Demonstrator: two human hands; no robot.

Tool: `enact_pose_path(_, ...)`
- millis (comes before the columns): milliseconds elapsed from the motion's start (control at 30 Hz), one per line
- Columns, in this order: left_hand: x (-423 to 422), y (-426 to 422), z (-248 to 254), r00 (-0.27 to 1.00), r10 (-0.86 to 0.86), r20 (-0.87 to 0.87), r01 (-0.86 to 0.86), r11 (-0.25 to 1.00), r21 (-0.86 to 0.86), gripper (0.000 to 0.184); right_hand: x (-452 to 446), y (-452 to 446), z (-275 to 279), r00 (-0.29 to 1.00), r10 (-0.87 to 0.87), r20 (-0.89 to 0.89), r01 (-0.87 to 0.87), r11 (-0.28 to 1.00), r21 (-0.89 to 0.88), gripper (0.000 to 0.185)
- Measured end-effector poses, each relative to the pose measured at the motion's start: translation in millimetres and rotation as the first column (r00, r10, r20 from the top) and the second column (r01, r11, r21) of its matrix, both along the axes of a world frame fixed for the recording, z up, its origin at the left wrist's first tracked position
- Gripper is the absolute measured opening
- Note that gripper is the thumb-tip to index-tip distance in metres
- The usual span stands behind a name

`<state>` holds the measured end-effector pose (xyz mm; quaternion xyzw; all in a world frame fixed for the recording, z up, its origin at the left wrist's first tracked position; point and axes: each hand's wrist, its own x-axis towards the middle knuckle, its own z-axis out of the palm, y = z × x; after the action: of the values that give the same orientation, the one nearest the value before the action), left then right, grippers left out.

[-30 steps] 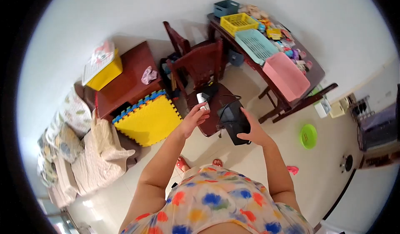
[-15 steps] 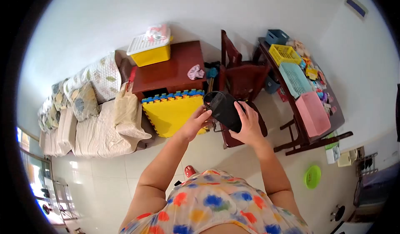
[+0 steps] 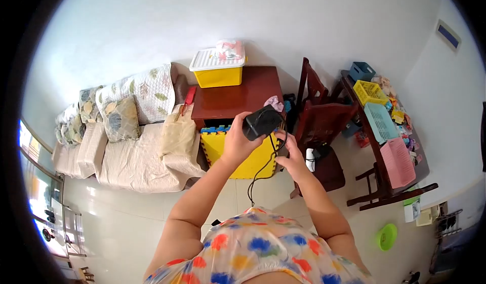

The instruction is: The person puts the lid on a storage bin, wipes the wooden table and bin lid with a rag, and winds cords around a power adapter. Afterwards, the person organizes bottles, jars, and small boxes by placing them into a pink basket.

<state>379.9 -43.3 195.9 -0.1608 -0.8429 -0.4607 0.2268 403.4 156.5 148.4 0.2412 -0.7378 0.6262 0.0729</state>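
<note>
A black box-shaped device with a black cord is held up in front of me; its exact kind does not show. My left hand is closed round its left side and underside. On the other side, my right hand has its fingers curled at the cord, a loop of which passes by them. The cord's lower part hangs down toward my top. Beyond my right hand, a white object and something black lie on the seat of a dark wooden chair.
Behind the hands lean yellow foam mats, below a red-brown desk carrying a yellow bin. A covered sofa stands left. Baskets, including a pink one, and toys fill the table at right. A green basin sits on the floor.
The black device has turned and shifted slightly left, now mainly in my left hand. My right hand has moved off it to the cord, which now hangs down. The view has shifted left.
</note>
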Motion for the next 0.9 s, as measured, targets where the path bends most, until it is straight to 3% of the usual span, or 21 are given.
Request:
enact_pose_path(100, -2, -17, 15, 0.996, -0.009, 0.092, 0.001, 0.996, 0.086, 0.070, -2, -21, -12, 0.867, 0.255, 0.428, 0.006, 0.854, -0.520, 0.027)
enact_pose_path(200, -13, -37, 10, 0.984, -0.059, 0.165, 0.037, 0.990, 0.135, 0.066, -12, -27, -12, 0.889, 0.109, 0.445, 0.086, 0.915, -0.394, 0.012)
enact_pose_path(267, -19, -48, 6, 0.954, -0.152, 0.259, 0.099, 0.973, 0.208, 0.066, -28, -23, -23, 0.909, -0.032, 0.415, 0.156, 0.951, -0.268, 0.016)
enact_pose_path(333, -23, -58, 0, 0.942, -0.183, 0.280, 0.124, 0.968, 0.216, 0.066, -35, -21, -13, 0.878, 0.003, 0.479, 0.138, 0.956, -0.259, 0.036)
enact_pose_path(433, -22, -68, 2, 0.899, -0.249, 0.359, 0.199, 0.965, 0.171, 0.065, -40, -30, 6, 0.937, -0.010, 0.350, 0.087, 0.975, -0.204, 0.065)
enact_pose_path(533, -32, -70, -3, 0.789, -0.443, 0.425, 0.349, 0.893, 0.284, 0.065, -50, -32, 24, 0.935, 0.060, 0.351, -0.044, 0.998, -0.052, 0.092)
enact_pose_path(567, -35, -69, -3, 0.771, -0.457, 0.444, 0.373, 0.888, 0.267, 0.066, -55, -34, 22, 0.912, 0.203, 0.357, -0.158, 0.976, -0.151, 0.098)
enact_pose_path(667, -47, -65, 4, 0.706, -0.485, 0.516, 0.440, 0.871, 0.216, 0.065, -61, -41, 30, 0.827, 0.377, 0.417, -0.313, 0.925, -0.215, 0.100)
enact_pose_path(800, -66, -61, 1, 0.786, -0.369, 0.496, 0.334, 0.929, 0.161, 0.071, -82, -49, 16, 0.852, 0.331, 0.406, -0.176, 0.911, -0.373, 0.096)
enact_pose_path(833, -70, -60, 7, 0.766, -0.401, 0.502, 0.345, 0.916, 0.206, 0.066, -83, -53, 18, 0.851, 0.277, 0.447, -0.082, 0.909, -0.408, 0.083)
enact_pose_path(900, -87, -67, 1, 0.784, -0.425, 0.451, 0.270, 0.889, 0.370, 0.061, -97, -53, 7, 0.844, 0.228, 0.486, 0.046, 0.871, -0.489, 0.080)
